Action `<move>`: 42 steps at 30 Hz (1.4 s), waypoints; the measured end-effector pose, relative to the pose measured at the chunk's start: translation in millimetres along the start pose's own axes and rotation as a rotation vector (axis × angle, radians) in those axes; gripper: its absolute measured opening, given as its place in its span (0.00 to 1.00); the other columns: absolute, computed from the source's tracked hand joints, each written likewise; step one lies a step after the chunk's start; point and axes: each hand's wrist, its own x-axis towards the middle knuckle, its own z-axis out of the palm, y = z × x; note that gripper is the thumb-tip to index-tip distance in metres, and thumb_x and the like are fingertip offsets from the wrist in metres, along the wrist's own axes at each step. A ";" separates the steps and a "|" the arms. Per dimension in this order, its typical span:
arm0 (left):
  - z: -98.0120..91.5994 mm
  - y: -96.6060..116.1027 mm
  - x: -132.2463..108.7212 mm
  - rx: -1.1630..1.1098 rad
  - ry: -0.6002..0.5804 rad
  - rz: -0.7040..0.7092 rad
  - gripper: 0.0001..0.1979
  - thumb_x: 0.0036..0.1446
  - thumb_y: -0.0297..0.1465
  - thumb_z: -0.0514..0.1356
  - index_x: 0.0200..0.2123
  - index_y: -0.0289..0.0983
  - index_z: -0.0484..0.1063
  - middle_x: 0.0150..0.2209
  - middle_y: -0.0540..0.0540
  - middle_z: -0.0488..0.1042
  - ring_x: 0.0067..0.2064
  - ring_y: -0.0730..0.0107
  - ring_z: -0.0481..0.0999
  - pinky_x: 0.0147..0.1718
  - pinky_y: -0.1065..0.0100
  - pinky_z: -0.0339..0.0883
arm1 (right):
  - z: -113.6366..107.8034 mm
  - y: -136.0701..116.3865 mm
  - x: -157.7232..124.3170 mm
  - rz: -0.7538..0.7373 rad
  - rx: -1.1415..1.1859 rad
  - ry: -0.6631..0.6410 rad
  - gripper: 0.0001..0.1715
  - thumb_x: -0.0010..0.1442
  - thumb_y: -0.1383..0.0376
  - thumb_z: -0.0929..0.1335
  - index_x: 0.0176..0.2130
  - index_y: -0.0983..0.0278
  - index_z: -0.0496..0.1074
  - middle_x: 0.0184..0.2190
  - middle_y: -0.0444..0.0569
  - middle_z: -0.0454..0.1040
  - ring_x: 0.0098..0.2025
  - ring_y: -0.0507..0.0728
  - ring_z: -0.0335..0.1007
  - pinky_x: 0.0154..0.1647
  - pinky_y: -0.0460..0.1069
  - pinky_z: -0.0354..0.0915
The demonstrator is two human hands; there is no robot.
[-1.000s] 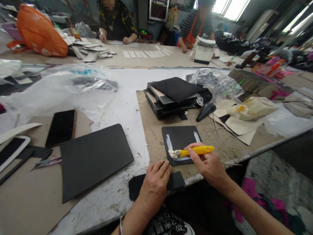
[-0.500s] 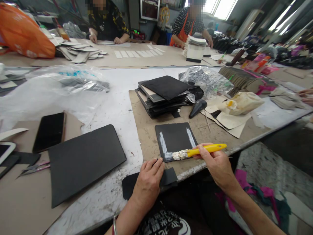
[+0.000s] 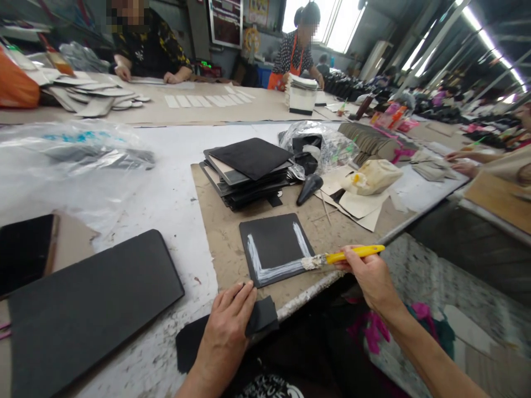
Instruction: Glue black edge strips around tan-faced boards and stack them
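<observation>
My right hand (image 3: 371, 276) is closed around a yellow-handled brush (image 3: 344, 256) whose white, glue-laden bristles rest at the near right corner of a small black square piece (image 3: 276, 246). White glue streaks run down the piece's left and right edges and along its near edge. My left hand (image 3: 227, 326) lies flat, fingers stretched, with its fingertips at the near left corner of that piece and its palm on another black piece (image 3: 259, 318) at the table edge.
A stack of black sheets (image 3: 246, 171) sits behind the piece on brown cardboard (image 3: 215, 221). A large black sheet (image 3: 91, 304) and a phone (image 3: 25, 251) lie left. A pale glue bag (image 3: 371, 177) and plastic wrap (image 3: 323, 141) lie right. Two people work across the table; another person's hands appear far right.
The brush has swept rightward along the piece's near edge, leaving a white streak joining the two side streaks. My head has turned, shifting the view. My left hand stays put.
</observation>
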 end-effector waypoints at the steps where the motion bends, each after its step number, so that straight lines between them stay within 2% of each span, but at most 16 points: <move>1: 0.2 -0.2 -0.4 0.005 -0.003 0.001 0.30 0.40 0.13 0.49 0.49 0.29 0.67 0.49 0.39 0.72 0.49 0.54 0.67 0.44 0.54 0.65 | -2.3 1.4 1.6 0.006 -0.017 0.013 0.15 0.53 0.55 0.68 0.33 0.65 0.71 0.26 0.51 0.77 0.28 0.60 0.75 0.33 0.53 0.73; 6: 1.4 -1.0 -3.0 0.022 -0.038 -0.005 0.31 0.40 0.14 0.49 0.51 0.31 0.65 0.51 0.40 0.70 0.51 0.55 0.66 0.46 0.56 0.63 | -9.7 4.5 7.2 0.011 -0.062 0.025 0.14 0.53 0.55 0.67 0.33 0.64 0.71 0.26 0.52 0.77 0.29 0.61 0.75 0.34 0.53 0.72; 10: 3.2 -3.4 -4.7 0.044 -0.067 0.002 0.33 0.40 0.13 0.49 0.53 0.31 0.64 0.52 0.41 0.69 0.52 0.55 0.65 0.47 0.56 0.62 | -11.3 -2.8 10.6 0.012 -0.094 0.023 0.14 0.53 0.54 0.66 0.33 0.62 0.70 0.27 0.52 0.77 0.29 0.61 0.75 0.35 0.53 0.72; 20: 1.7 -2.1 -2.2 0.051 0.002 0.022 0.30 0.41 0.14 0.48 0.50 0.30 0.66 0.50 0.41 0.71 0.50 0.56 0.66 0.45 0.57 0.64 | 2.1 -27.3 20.7 -0.131 -0.210 -0.028 0.16 0.53 0.53 0.64 0.33 0.63 0.68 0.26 0.51 0.76 0.31 0.61 0.75 0.36 0.53 0.69; 25: 1.2 -1.5 -1.0 0.058 0.046 0.041 0.30 0.39 0.14 0.48 0.48 0.30 0.68 0.48 0.41 0.72 0.49 0.56 0.67 0.44 0.57 0.65 | -0.7 -35.0 17.6 -0.152 -0.310 -0.007 0.15 0.53 0.53 0.63 0.31 0.62 0.68 0.23 0.50 0.75 0.29 0.60 0.74 0.33 0.51 0.68; 32: 1.8 -1.7 -0.7 0.039 0.022 0.029 0.29 0.40 0.14 0.48 0.49 0.30 0.67 0.49 0.40 0.72 0.49 0.55 0.67 0.43 0.56 0.67 | -9.4 -39.2 11.5 -0.143 -0.317 -0.018 0.15 0.52 0.54 0.63 0.29 0.63 0.68 0.23 0.50 0.74 0.28 0.59 0.72 0.32 0.51 0.66; 37: -3.6 -1.3 0.5 -0.073 0.052 -0.056 0.31 0.39 0.13 0.46 0.48 0.33 0.68 0.48 0.41 0.72 0.49 0.58 0.68 0.44 0.57 0.69 | -23.1 -52.5 7.4 -0.228 -0.184 0.000 0.18 0.56 0.52 0.62 0.30 0.63 0.69 0.26 0.48 0.71 0.28 0.56 0.69 0.32 0.49 0.65; 39: -6.2 -4.8 -1.8 -0.166 0.096 -0.095 0.31 0.41 0.13 0.46 0.49 0.35 0.67 0.49 0.42 0.72 0.51 0.60 0.67 0.47 0.59 0.68 | -25.6 -60.8 5.5 -0.272 -0.208 -0.021 0.20 0.57 0.50 0.61 0.29 0.63 0.69 0.28 0.49 0.72 0.32 0.57 0.68 0.37 0.50 0.64; 42: -11.3 -10.7 -6.9 -0.320 0.177 -0.137 0.29 0.45 0.14 0.48 0.51 0.37 0.66 0.48 0.43 0.72 0.52 0.62 0.67 0.50 0.60 0.65 | -23.9 -71.8 0.0 -0.288 -0.230 -0.117 0.23 0.56 0.48 0.61 0.29 0.64 0.70 0.32 0.51 0.73 0.38 0.59 0.69 0.44 0.52 0.62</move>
